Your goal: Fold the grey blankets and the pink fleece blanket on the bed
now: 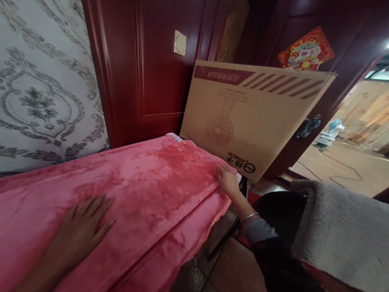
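Observation:
A pink plush cloth (161, 193) is spread over a long raised surface and hangs down along its near right side. My left hand (81, 229) lies flat on the cloth, fingers stretched out and the thumb apart. At the far right corner, my right hand (228, 180) is closed on the cloth's edge, with its fingers bent together; the fingertips are partly hidden. A bit of white edge shows beside the right hand. What supports the cloth is hidden beneath it.
A large cardboard box (250, 119) with a printed fan leans upright past the cloth's far end, before dark red doors (159, 81). Patterned wallpaper (38, 100) borders the left. At right stands a black chair (278, 216) with a grey fleece (355, 239). A doorway opens beyond.

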A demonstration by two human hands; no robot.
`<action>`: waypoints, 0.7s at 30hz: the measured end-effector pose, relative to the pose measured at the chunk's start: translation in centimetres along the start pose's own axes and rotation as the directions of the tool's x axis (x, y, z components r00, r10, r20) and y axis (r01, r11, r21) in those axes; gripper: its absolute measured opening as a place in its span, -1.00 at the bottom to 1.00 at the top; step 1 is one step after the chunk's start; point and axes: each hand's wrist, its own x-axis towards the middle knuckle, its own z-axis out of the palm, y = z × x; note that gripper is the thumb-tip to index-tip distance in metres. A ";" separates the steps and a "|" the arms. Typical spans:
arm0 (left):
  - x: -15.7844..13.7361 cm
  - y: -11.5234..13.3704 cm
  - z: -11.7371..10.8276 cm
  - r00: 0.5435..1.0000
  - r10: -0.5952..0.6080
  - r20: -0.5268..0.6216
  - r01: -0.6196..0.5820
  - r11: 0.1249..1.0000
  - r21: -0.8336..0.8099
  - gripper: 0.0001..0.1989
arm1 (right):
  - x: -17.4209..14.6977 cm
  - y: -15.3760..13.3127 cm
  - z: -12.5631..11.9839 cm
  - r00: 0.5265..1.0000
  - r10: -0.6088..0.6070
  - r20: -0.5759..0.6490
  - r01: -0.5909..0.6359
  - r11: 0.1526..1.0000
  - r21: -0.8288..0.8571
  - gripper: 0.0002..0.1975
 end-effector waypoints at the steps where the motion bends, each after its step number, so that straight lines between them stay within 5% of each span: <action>1: 0.0 0.0 0.0 1.000 -0.002 -0.001 0.002 1.000 0.000 -0.33 | 0.3 -0.8 0.3 1.000 -0.027 0.002 0.027 0.999 -0.016 -0.48; 4: -0.2 0.0 0.2 1.000 -0.010 -0.004 0.010 1.000 0.002 -0.35 | 0.9 -2.6 1.5 0.975 -0.079 0.207 0.106 0.986 -0.127 -0.40; 8: -0.5 -0.2 0.8 1.000 -0.003 -0.030 0.003 1.000 0.002 -0.36 | 2.6 -3.0 1.7 0.875 -0.041 0.482 0.145 0.973 -0.181 -0.39; 13: -0.9 -0.6 1.4 0.999 0.002 -0.052 -0.003 1.000 -0.010 -0.38 | 6.7 -5.6 1.4 0.943 -0.016 0.332 0.087 0.976 -0.201 -0.36; 16: -1.1 -0.8 1.6 0.999 0.009 -0.047 -0.010 1.000 -0.012 -0.38 | 7.1 -8.2 3.9 0.969 0.047 0.244 0.007 0.976 -0.216 -0.32; 21: -1.5 -1.0 1.8 0.997 0.031 -0.071 -0.029 0.999 0.022 -0.39 | 5.4 -9.4 8.0 0.953 0.078 0.292 -0.016 0.978 -0.209 -0.34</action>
